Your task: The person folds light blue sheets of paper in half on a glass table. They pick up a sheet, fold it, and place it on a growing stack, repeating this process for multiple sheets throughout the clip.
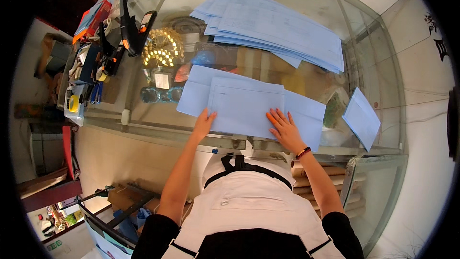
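A light-blue paper sheet (247, 108) with a printed border lies folded in front of me, on top of a longer blue sheet (306, 115) that sticks out on both sides. My left hand (204, 123) is closed at the lower left edge of the upper sheet, its thumb and forefinger close together there. Flat near that sheet's lower right corner rests my right hand (286, 132), fingers apart; one finger wears an orange cover. Beyond them is a fanned stack of blue sheets (282, 26).
Everything rests on a glass-topped table (158, 120) with a metal frame. A separate folded blue piece (362, 119) lies at the right edge. Black-and-orange tools (129, 29), yellow tape (73, 103) and boxes crowd the left. Gold coiled lights (162, 50) show near them.
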Demonstrator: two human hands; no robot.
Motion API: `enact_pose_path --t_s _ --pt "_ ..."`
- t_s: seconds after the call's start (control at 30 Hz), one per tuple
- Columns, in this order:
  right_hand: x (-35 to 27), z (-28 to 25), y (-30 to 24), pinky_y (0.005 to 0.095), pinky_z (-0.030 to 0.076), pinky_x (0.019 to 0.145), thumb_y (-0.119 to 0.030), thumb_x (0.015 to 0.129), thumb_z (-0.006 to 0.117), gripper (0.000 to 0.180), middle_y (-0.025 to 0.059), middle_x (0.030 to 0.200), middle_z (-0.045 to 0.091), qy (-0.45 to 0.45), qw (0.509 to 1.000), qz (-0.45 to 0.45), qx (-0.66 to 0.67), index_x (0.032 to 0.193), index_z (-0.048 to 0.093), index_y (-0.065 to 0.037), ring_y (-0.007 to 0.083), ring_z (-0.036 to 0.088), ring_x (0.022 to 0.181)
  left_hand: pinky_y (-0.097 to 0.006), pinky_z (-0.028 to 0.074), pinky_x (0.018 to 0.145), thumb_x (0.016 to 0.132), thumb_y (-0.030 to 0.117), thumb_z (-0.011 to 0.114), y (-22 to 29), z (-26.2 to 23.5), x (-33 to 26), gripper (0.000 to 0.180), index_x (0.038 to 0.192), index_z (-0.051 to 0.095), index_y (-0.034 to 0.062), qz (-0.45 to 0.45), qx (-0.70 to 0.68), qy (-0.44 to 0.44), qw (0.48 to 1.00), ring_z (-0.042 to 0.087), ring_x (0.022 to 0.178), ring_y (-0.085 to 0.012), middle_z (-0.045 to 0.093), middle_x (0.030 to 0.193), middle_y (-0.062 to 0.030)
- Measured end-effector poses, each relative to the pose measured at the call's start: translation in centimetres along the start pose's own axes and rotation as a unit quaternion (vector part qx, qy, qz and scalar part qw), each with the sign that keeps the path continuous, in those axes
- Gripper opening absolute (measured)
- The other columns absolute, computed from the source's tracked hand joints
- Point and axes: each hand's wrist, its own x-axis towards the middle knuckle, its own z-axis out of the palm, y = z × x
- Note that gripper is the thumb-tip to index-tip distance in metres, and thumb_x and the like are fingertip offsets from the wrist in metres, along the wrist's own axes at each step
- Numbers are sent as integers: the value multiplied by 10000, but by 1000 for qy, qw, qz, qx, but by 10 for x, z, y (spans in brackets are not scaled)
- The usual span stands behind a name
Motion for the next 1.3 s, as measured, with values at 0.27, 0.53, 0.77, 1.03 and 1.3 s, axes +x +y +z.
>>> enact_pose_path --t_s 0.27,0.53,0.77,1.03,1.3 --pt "-5 8 14 497 130 1158 -286 1009 375 486 35 1536 282 -22 997 3 68 1479 306 -183 224 230 1426 -296 446 866 974 252 523 11 -2 -1 357 1189 513 -33 -4 -126 -43 991 543 954 -148 622 1065 -87" --pt "-4 10 14 497 134 1158 -280 1011 374 478 29 1531 293 -18 997 1 70 1475 316 -179 218 237 1424 -299 437 891 960 280 550 31 -14 -5 402 1224 506 -20 -112 -153 -81 978 549 991 -160 614 1127 -76" --pt "-6 10 15 496 111 1162 -257 1009 367 469 39 1536 283 -29 997 13 67 1468 332 -169 237 225 1426 -453 365 1021 835 361 676 104 20 -17 754 1432 338 49 -42 416 93 904 421 1268 -338 450 1380 -192" --pt "-5 10 13 516 131 1153 -274 1011 368 467 12 1536 285 -21 999 -2 42 1466 333 -179 205 229 1426 -568 128 1129 832 554 576 89 106 -10 766 1483 303 256 312 410 -51 856 132 1433 -362 178 1567 -80" --pt "78 -39 45 371 458 878 -323 868 667 557 137 1109 641 215 932 72 283 1347 499 -94 282 606 1022 -583 111 1125 794 594 599 97 106 -12 800 1466 346 243 314 404 -55 857 158 1427 -367 209 1559 -88"
